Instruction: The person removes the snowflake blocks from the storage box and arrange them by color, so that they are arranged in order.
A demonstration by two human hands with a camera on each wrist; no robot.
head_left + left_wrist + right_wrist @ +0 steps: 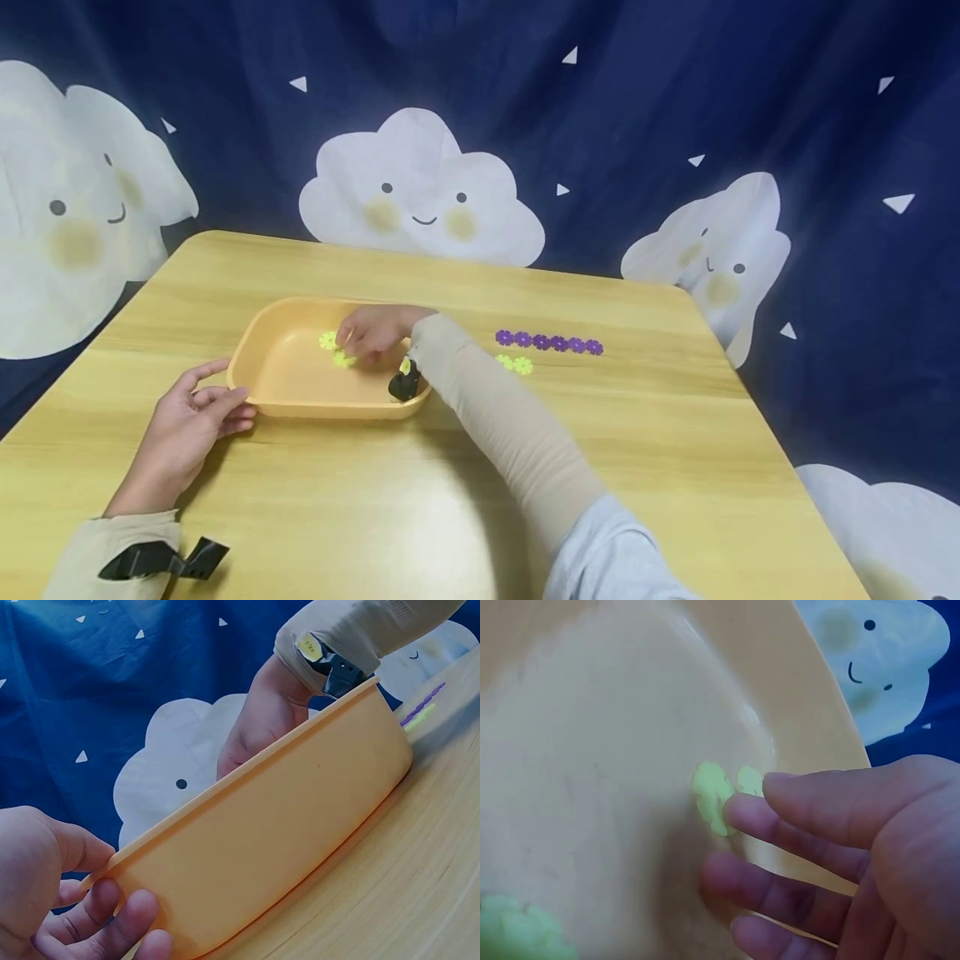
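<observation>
A shallow orange plastic tray point(292, 408) sits on the table, and my left hand point(183, 425) grips its near left corner. In the left wrist view, the thumb lies at the rim point(180, 817) and the fingers curl against the outer wall. My right hand point(375, 329) reaches down inside the tray, its fingers loosely bent. Its fingertips are right at a yellow-green flower-shaped piece point(712, 796), with a smaller-looking one point(750, 781) beside the thumb tip. Another yellow-green piece point(521, 930) lies lower left in the right wrist view.
Right of the tray, a row of several purple flower pieces point(550, 342) lies on the wooden table point(675, 433). Just in front of that row are two yellow-green flower pieces point(522, 366), partly beside the right sleeve point(510, 417). A dark blue curtain point(480, 67) with clouds hangs behind.
</observation>
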